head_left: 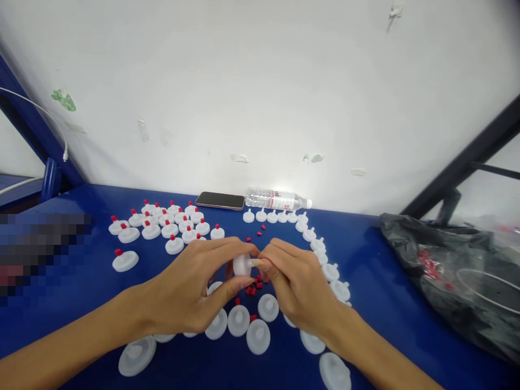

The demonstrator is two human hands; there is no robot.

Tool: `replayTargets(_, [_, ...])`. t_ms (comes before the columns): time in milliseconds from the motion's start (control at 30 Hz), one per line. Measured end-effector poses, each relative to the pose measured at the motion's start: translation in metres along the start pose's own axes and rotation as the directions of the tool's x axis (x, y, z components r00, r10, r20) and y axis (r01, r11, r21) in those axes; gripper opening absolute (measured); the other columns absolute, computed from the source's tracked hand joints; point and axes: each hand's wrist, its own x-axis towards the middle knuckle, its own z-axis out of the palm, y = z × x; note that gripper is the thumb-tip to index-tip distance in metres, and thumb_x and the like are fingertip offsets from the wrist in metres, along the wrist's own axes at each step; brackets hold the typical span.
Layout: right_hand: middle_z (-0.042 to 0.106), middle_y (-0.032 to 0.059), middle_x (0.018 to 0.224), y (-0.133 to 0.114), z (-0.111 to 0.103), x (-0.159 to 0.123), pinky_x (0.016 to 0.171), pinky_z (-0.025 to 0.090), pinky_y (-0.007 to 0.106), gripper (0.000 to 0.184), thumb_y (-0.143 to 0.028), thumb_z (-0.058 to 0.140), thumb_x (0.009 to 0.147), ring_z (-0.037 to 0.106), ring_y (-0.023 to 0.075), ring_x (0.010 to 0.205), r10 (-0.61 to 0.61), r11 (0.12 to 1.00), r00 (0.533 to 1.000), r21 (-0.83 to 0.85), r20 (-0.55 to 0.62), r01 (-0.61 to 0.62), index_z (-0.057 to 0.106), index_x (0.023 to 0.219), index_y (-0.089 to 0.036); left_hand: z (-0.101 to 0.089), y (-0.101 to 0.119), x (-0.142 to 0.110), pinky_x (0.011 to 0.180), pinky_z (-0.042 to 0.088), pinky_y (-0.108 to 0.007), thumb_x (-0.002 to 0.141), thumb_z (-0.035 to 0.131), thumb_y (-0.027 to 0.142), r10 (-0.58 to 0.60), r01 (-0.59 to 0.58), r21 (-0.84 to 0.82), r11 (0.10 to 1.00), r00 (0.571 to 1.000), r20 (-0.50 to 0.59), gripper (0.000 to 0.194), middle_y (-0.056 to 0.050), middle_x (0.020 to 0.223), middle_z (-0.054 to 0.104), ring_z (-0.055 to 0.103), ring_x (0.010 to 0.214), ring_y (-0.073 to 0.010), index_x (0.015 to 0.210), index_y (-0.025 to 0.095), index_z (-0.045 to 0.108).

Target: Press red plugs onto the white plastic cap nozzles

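My left hand (207, 281) is closed around the rim of a white plastic nozzle lid (242, 265), which is tilted on its side with its spout pointing right. At the spout's tip, the thumb and fingers of my right hand (298, 279) are pinched together; what lies between them is hidden. Small red caps (254, 287) lie loose on the blue table below both hands. Around my wrists are several white lids without caps, such as this one (258, 337). Farther left stands a group of white lids with red caps on their spouts (174, 245).
A curved row of uncapped lids (309, 234) runs along the right. By the white wall lie a phone (220, 200) and a clear water bottle (276, 199). A dark plastic bag (459, 287) with red pieces sits at the right edge. A white cable (44, 111) hangs at left.
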Motion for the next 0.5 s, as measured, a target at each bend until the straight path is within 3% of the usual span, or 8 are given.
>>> replayTargets(133, [0.052, -0.0025, 0.065, -0.001, -0.004, 0.003, 0.055, 0.028, 0.028, 0.044, -0.036, 0.046, 0.110, 0.042, 0.0102, 0.055, 0.072, 0.997, 0.997, -0.042, 0.028, -0.071, 0.054, 0.070, -0.019, 0.001, -0.009, 0.003, 0.073, 0.051, -0.029, 0.102, 0.053, 0.028, -0.069, 0.068, 0.024, 0.997, 0.997, 0.032, 0.018, -0.003, 0.101, 0.070, 0.064, 0.085, -0.0157, 0.115, 0.021, 0.063])
replayTargets(233, [0.052, -0.0022, 0.059, 0.009, -0.010, 0.003, 0.055, 0.027, 0.029, 0.052, -0.038, 0.042, 0.111, 0.045, 0.0093, 0.052, 0.157, 0.984, 0.987, -0.079, -0.023, -0.159, 0.053, 0.064, -0.018, -0.005, -0.024, 0.006, 0.083, 0.053, -0.034, 0.101, 0.056, 0.036, -0.156, 0.161, 0.081, 0.984, 0.986, -0.063, 0.022, -0.006, 0.112, 0.068, 0.064, 0.098, -0.0198, 0.114, 0.022, 0.069])
replayTargets(333, [0.055, -0.0014, 0.057, 0.023, -0.017, 0.002, 0.058, 0.029, 0.028, 0.055, -0.039, 0.042, 0.110, 0.050, 0.0092, 0.052, 0.217, 0.959, 0.971, -0.166, -0.099, -0.231, 0.057, 0.062, -0.018, -0.010, -0.041, 0.008, 0.085, 0.052, -0.037, 0.100, 0.057, 0.043, -0.223, 0.237, 0.138, 0.962, 0.968, -0.111, 0.027, -0.007, 0.115, 0.065, 0.063, 0.096, -0.0210, 0.109, 0.024, 0.074])
replayTargets(500, [0.061, -0.0008, 0.061, 0.031, -0.017, 0.002, 0.058, 0.029, 0.028, 0.053, -0.040, 0.041, 0.111, 0.057, 0.0100, 0.056, 0.228, 0.939, 0.971, -0.247, -0.069, -0.238, 0.064, 0.068, -0.018, -0.007, -0.060, 0.004, 0.092, 0.050, -0.041, 0.096, 0.061, 0.048, -0.307, 0.304, 0.141, 0.942, 0.952, -0.003, 0.029, -0.005, 0.110, 0.071, 0.064, 0.104, -0.0251, 0.107, 0.024, 0.072])
